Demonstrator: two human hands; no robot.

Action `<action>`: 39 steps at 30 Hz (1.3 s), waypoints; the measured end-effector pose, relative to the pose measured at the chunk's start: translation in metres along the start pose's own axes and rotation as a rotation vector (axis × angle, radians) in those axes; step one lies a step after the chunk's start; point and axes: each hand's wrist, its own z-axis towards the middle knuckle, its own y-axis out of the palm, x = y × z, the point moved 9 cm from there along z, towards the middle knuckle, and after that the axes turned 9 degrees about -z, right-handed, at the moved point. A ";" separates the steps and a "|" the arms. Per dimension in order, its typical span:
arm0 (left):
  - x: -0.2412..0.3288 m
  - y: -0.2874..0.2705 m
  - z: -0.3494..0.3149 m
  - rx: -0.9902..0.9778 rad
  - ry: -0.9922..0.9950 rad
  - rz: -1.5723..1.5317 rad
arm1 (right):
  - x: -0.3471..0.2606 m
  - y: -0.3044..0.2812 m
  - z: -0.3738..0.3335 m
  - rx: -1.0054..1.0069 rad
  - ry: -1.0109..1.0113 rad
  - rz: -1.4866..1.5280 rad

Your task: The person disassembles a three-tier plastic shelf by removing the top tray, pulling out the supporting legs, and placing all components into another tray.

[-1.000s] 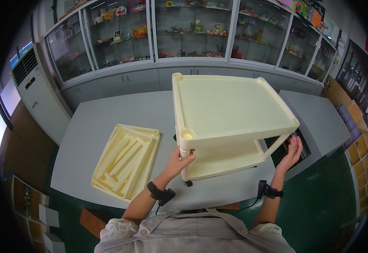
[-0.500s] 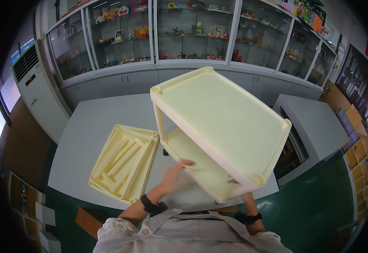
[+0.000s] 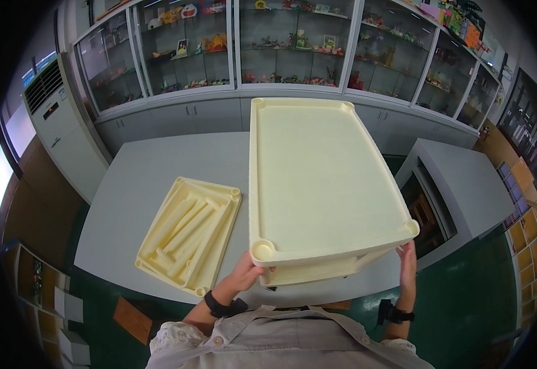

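My view lists: one cream two-tier cart (image 3: 327, 175), just toward three o'clock of centre, on a grey table (image 3: 157, 160); one left hand (image 3: 244, 272), at the cart's seven o'clock, forearm (image 3: 202, 317) slanting toward one, thumb and fingers wrapped around its near corner below the top; one right hand (image 3: 408, 251), at its five o'clock, forearm (image 3: 407, 295) nearly upright toward twelve, fingertips raised to the corner, partly hidden, so I cannot tell whether it grips; one tray stack (image 3: 224, 215), toward eight, holding loose tubes (image 3: 185, 237).
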 end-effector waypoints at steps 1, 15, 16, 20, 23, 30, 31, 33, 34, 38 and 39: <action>0.001 -0.003 -0.002 -0.008 0.002 -0.005 | 0.012 0.011 0.004 0.002 -0.006 0.179; -0.007 -0.055 -0.031 0.594 -0.007 -0.026 | -0.008 0.059 -0.009 -0.241 -0.108 0.655; -0.008 -0.058 -0.034 0.646 -0.022 -0.051 | -0.006 0.061 -0.010 -0.224 -0.069 0.662; -0.011 -0.069 -0.032 0.639 -0.030 -0.132 | -0.018 0.067 -0.017 -0.088 -0.150 0.551; -0.015 -0.071 -0.037 0.656 -0.022 -0.185 | -0.027 0.068 -0.020 0.029 -0.161 0.490; -0.012 -0.061 -0.029 0.635 -0.055 -0.179 | -0.048 0.059 -0.015 0.318 -0.228 0.342; -0.013 -0.059 -0.027 0.618 -0.067 -0.191 | -0.039 0.059 -0.015 0.292 -0.163 0.425; -0.015 -0.058 -0.024 0.590 -0.058 -0.209 | -0.035 0.054 -0.014 0.269 -0.095 0.505; -0.017 -0.057 -0.024 0.569 -0.047 -0.225 | -0.039 0.055 -0.011 0.187 -0.081 0.545; -0.028 -0.086 -0.026 0.574 0.033 -0.213 | -0.085 0.067 -0.008 -0.185 -0.170 0.498; -0.032 -0.102 -0.020 0.571 0.053 -0.202 | -0.091 0.066 -0.008 -0.182 -0.169 0.494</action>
